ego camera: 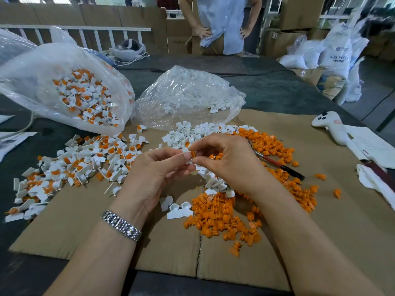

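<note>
My left hand (154, 174) pinches a small white plastic piece (185, 151) above the cardboard sheet (85, 227). My right hand (226, 161) pinches a small orange plug (193, 154) right against that white piece. Loose orange plugs (222, 216) lie heaped below and to the right of my hands. Loose white pieces (192, 133) lie just beyond my fingers. A pile of joined white-and-orange pieces (79, 163) spreads to the left.
A clear bag of joined pieces (70, 86) lies open at the back left, a clear bag of white pieces (188, 95) behind the middle. A red-and-black pen (280, 164) lies among the orange plugs. Papers (372, 146) sit at the right edge. A person (222, 24) stands across the table.
</note>
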`<control>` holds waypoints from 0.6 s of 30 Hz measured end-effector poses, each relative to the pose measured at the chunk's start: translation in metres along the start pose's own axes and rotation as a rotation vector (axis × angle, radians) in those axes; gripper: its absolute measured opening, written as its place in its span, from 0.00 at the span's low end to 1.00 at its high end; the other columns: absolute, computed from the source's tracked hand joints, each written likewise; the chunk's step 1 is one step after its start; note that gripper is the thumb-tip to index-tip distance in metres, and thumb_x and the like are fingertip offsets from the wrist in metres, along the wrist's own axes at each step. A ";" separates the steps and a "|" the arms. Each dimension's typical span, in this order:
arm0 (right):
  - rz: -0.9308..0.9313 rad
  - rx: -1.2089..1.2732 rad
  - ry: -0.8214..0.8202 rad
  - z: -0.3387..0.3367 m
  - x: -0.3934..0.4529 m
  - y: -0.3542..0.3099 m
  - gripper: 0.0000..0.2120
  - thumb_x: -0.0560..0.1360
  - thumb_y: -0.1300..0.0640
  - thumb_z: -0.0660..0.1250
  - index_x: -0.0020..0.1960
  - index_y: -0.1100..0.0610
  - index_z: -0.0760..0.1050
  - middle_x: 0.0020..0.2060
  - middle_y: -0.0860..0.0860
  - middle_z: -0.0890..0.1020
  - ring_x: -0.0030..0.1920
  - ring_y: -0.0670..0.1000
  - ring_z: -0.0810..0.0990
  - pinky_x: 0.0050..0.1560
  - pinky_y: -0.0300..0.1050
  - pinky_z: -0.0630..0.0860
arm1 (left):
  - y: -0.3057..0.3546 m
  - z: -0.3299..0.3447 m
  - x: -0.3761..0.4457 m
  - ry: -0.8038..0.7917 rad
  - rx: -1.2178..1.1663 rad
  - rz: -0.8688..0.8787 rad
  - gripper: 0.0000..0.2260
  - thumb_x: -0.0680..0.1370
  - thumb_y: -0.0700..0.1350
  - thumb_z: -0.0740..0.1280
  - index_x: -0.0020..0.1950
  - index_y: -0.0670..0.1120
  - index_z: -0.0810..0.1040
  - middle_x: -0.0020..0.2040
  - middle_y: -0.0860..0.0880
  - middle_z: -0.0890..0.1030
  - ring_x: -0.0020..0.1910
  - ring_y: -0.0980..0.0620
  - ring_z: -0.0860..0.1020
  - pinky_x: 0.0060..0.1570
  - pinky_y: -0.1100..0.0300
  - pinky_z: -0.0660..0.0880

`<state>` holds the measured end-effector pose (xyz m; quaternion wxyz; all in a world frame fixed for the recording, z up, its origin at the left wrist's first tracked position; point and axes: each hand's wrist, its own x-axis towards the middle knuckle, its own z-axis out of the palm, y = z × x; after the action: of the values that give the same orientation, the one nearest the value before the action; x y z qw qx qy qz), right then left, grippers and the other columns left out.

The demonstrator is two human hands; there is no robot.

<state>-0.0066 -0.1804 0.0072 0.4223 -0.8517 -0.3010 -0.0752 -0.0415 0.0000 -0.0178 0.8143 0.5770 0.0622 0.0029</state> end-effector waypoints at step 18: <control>0.675 -0.675 -0.099 -0.050 -0.006 0.053 0.18 0.73 0.42 0.72 0.39 0.56 0.74 0.34 0.52 0.75 0.35 0.51 0.74 0.32 0.46 0.65 | 0.002 0.001 0.002 0.025 -0.112 -0.035 0.07 0.62 0.41 0.80 0.39 0.44 0.88 0.43 0.40 0.87 0.40 0.47 0.87 0.37 0.64 0.81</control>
<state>0.0250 -0.2457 0.0010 0.1084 -0.9939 0.0141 0.0132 -0.0387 -0.0002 -0.0157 0.8444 0.5293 0.0821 -0.0009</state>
